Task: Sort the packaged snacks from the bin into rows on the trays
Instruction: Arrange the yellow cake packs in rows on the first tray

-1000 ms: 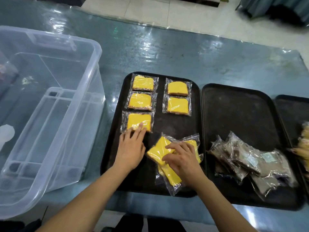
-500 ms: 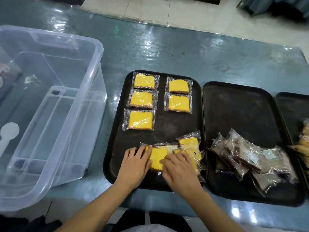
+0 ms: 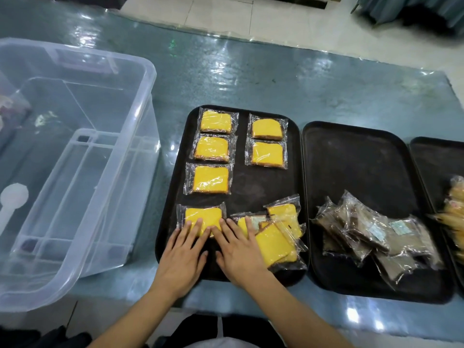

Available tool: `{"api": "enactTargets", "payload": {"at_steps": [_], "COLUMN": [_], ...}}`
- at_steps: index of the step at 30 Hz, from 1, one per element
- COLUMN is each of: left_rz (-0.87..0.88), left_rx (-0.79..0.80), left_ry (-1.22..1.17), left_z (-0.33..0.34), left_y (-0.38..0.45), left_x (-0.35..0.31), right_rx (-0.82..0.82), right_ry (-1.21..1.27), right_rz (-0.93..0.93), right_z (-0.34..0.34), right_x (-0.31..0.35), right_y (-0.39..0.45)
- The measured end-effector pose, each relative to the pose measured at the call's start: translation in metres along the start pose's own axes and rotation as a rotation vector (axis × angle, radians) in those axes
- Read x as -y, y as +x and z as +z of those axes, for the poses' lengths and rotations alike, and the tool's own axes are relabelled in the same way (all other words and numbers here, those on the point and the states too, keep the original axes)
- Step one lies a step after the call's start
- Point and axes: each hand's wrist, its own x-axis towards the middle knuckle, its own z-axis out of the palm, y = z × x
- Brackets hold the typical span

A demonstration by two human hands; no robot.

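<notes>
Your left hand (image 3: 182,257) and right hand (image 3: 239,252) press flat, fingers straight, on the sixth laid-out yellow cake packet (image 3: 202,218). Left tray (image 3: 261,189): two columns, four and two, plus about three piled packets (image 3: 276,237).

A blue-green desk (image 3: 251,79) under a glossy, wrinkled clear plastic sheet (image 3: 226,36) fills most of the view. Beyond its far edge, at twelve o'clock, lies a pale tiled floor (image 3: 288,18). At one o'clock, dark teal fabric (image 3: 414,8) hangs down to that floor.
</notes>
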Motion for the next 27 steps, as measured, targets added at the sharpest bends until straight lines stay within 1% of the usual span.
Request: {"api": "enactTargets", "payload": {"at_steps": [2, 3, 5, 7, 8, 9, 10, 12, 14, 18, 22, 25, 27], "left_rz": [-0.009, -0.015, -0.007, 0.065, 0.129, 0.206, 0.288, 0.431, 0.486, 0.445, 0.354, 0.246, 0.215], "left_rx": [-0.003, -0.008, -0.044, -0.097, -0.116, -0.125, -0.122, -0.103, -0.090, -0.038, 0.002, 0.022, 0.048], "left_ry": [0.001, -0.001, -0.010, -0.046, -0.080, -0.112, -0.131, -0.126, -0.087, -0.039, -0.023, -0.028, -0.016], "left_z": [-0.002, -0.005, -0.013, -0.020, -0.023, -0.025, -0.025, -0.022, -0.020, -0.015, -0.014, -0.022, -0.024], "left_y": [0.002, 0.005, 0.009, 0.013, 0.016, 0.017, 0.017, 0.016, 0.015, 0.013, 0.022, 0.038, 0.046], "left_x": [-0.002, -0.004, -0.011, -0.026, -0.036, -0.049, -0.062, -0.087, -0.102, -0.103, -0.094, -0.087, -0.085], "right_rx": [-0.072, -0.147, -0.378, -0.600, -0.665, -0.694, -0.690, -0.611, -0.537, -0.502, -0.530, -0.519, -0.489], "right_ry": [0.072, 0.122, 0.195, 0.246, 0.262, 0.265, 0.254, 0.225, 0.239, 0.285, 0.321, 0.304, 0.272], "right_rz": [0.009, 0.025, 0.097, 0.203, 0.247, 0.270, 0.273, 0.261, 0.284, 0.342, 0.363, 0.313, 0.282], "right_z": [-0.005, -0.007, -0.006, 0.004, 0.011, 0.018, 0.025, 0.037, 0.048, 0.060, 0.063, 0.065, 0.065], "right_x": [-0.003, -0.008, -0.025, -0.053, -0.067, -0.079, -0.087, -0.095, -0.096, -0.094, -0.086, -0.081, -0.080], "right_y": [-0.007, -0.015, -0.039, -0.069, -0.084, -0.097, -0.107, -0.117, -0.120, -0.119, -0.114, -0.114, -0.113]}}
